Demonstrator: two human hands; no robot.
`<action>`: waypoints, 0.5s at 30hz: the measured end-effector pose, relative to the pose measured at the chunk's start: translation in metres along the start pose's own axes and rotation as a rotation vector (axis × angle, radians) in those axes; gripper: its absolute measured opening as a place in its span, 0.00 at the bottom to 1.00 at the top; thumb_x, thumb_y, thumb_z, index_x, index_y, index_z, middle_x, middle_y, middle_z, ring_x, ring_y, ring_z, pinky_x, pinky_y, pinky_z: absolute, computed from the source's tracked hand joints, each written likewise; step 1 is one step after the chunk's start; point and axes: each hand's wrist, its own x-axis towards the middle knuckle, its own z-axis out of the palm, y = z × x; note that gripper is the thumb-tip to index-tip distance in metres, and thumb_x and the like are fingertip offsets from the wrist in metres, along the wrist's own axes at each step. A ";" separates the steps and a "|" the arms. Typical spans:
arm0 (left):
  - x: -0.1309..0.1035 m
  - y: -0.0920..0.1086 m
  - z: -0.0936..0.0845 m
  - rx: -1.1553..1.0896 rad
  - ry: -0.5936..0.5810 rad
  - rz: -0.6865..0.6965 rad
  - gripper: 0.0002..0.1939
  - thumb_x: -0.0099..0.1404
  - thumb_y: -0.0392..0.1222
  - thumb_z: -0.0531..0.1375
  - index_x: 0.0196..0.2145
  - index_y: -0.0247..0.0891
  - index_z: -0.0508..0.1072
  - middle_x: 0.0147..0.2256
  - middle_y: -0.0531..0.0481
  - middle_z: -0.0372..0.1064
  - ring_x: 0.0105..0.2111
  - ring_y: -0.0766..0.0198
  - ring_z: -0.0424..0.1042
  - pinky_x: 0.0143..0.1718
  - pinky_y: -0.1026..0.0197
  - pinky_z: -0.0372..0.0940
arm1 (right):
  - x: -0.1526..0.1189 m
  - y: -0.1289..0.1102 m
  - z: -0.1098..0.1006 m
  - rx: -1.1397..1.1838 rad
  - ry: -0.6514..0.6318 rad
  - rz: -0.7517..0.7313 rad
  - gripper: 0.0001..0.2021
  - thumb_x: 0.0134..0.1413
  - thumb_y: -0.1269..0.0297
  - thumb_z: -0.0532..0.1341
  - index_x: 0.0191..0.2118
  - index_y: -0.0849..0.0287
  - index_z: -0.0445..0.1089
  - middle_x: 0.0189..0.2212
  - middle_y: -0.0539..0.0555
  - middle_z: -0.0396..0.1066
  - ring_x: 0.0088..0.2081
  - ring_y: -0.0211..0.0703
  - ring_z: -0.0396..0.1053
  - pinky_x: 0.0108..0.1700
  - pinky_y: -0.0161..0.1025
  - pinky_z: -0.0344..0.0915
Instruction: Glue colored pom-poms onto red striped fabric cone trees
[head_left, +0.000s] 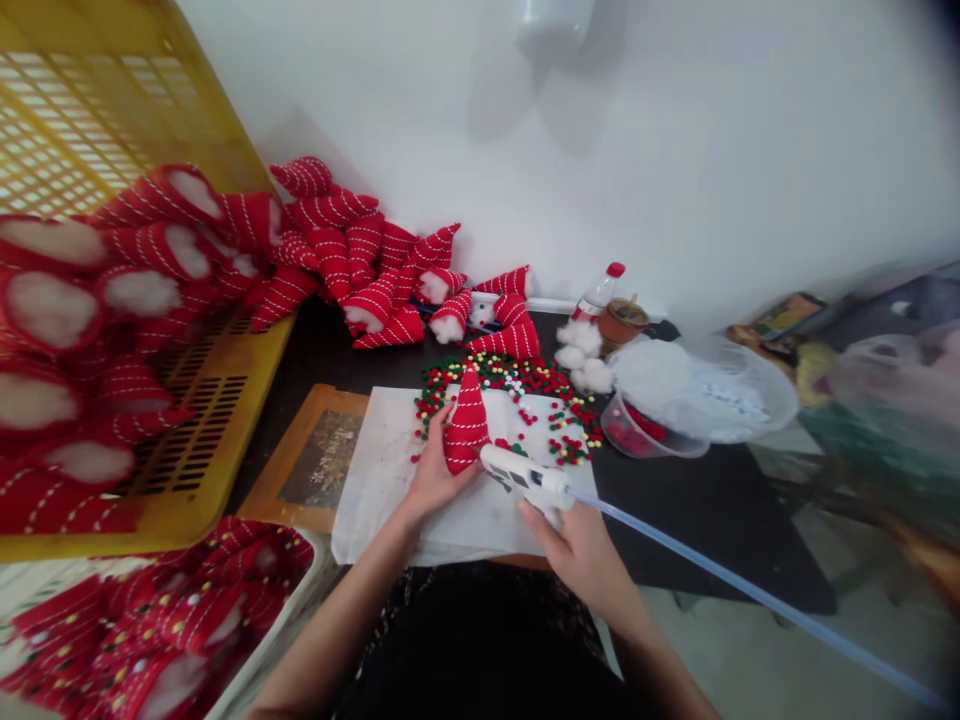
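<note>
My left hand (436, 462) is wrapped round a red cone-shaped hat (468, 420) with white dashed stripes, its tip pointing away from me. In my right hand (576, 545) is a white hot glue gun (521, 470), its nozzle close to the hat's lower right side; whether it touches I cannot tell. A long clear glue stick (705, 565) runs out of the gun's back to the lower right. Under both hands lies a white paper sheet (390, 480). Red, green, yellow and white pom-poms (525, 375) are scattered along its far edge.
A yellow crate (247, 440) full of stuffed red cones stands left. More striped cones (367, 250) are piled by the wall. A pale basket (300, 600) holds decorated cones. Cotton tufts (583, 355), a bottle (598, 292) and plastic tubs (652, 430) stand right.
</note>
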 end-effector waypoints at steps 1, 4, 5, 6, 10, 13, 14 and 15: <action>0.000 0.000 0.000 0.003 -0.001 -0.004 0.49 0.60 0.49 0.69 0.70 0.42 0.47 0.65 0.34 0.58 0.62 0.46 0.67 0.62 0.42 0.65 | 0.000 -0.001 0.000 0.014 -0.001 -0.001 0.16 0.70 0.55 0.54 0.47 0.59 0.75 0.40 0.62 0.80 0.46 0.56 0.78 0.49 0.47 0.74; 0.000 0.000 -0.001 0.008 -0.001 -0.006 0.50 0.59 0.51 0.69 0.70 0.42 0.46 0.66 0.34 0.58 0.61 0.47 0.68 0.61 0.43 0.66 | 0.000 -0.002 -0.001 0.100 0.053 -0.004 0.16 0.69 0.54 0.56 0.49 0.59 0.76 0.43 0.62 0.79 0.48 0.55 0.77 0.51 0.47 0.74; 0.000 0.000 -0.001 0.005 -0.001 -0.008 0.51 0.59 0.50 0.69 0.70 0.42 0.46 0.65 0.34 0.58 0.60 0.47 0.68 0.61 0.44 0.67 | 0.000 -0.001 -0.001 0.130 0.089 0.003 0.16 0.69 0.54 0.56 0.47 0.59 0.76 0.43 0.62 0.80 0.47 0.55 0.77 0.52 0.47 0.74; 0.000 0.001 0.000 0.001 -0.002 -0.013 0.51 0.59 0.50 0.69 0.71 0.42 0.45 0.64 0.34 0.59 0.60 0.47 0.69 0.60 0.44 0.68 | 0.001 0.000 -0.001 0.153 0.123 0.018 0.16 0.68 0.53 0.57 0.45 0.59 0.77 0.41 0.61 0.80 0.46 0.54 0.78 0.52 0.47 0.74; -0.002 0.003 0.000 -0.012 -0.020 -0.035 0.50 0.60 0.48 0.68 0.71 0.42 0.44 0.60 0.36 0.64 0.58 0.47 0.71 0.58 0.44 0.69 | 0.004 0.006 0.002 0.167 0.186 0.084 0.17 0.67 0.51 0.58 0.38 0.58 0.77 0.35 0.59 0.81 0.40 0.53 0.79 0.52 0.48 0.73; -0.002 0.006 0.000 -0.021 -0.023 -0.014 0.50 0.59 0.47 0.68 0.71 0.42 0.45 0.62 0.36 0.63 0.60 0.46 0.69 0.59 0.43 0.68 | 0.008 0.009 0.006 0.158 0.176 0.078 0.16 0.67 0.51 0.59 0.44 0.58 0.77 0.39 0.61 0.81 0.44 0.55 0.79 0.52 0.48 0.73; -0.002 0.006 0.000 -0.023 -0.022 -0.009 0.50 0.59 0.47 0.68 0.71 0.42 0.46 0.62 0.35 0.62 0.60 0.45 0.69 0.59 0.43 0.68 | 0.009 0.009 0.007 0.153 0.163 0.074 0.16 0.68 0.52 0.58 0.47 0.58 0.76 0.41 0.62 0.81 0.46 0.56 0.78 0.52 0.47 0.73; -0.002 0.007 0.000 -0.022 -0.021 -0.006 0.50 0.59 0.46 0.68 0.71 0.42 0.46 0.62 0.35 0.62 0.60 0.45 0.68 0.59 0.43 0.68 | 0.009 0.010 0.008 0.147 0.149 0.072 0.17 0.68 0.52 0.58 0.49 0.59 0.76 0.41 0.62 0.81 0.46 0.56 0.78 0.50 0.47 0.73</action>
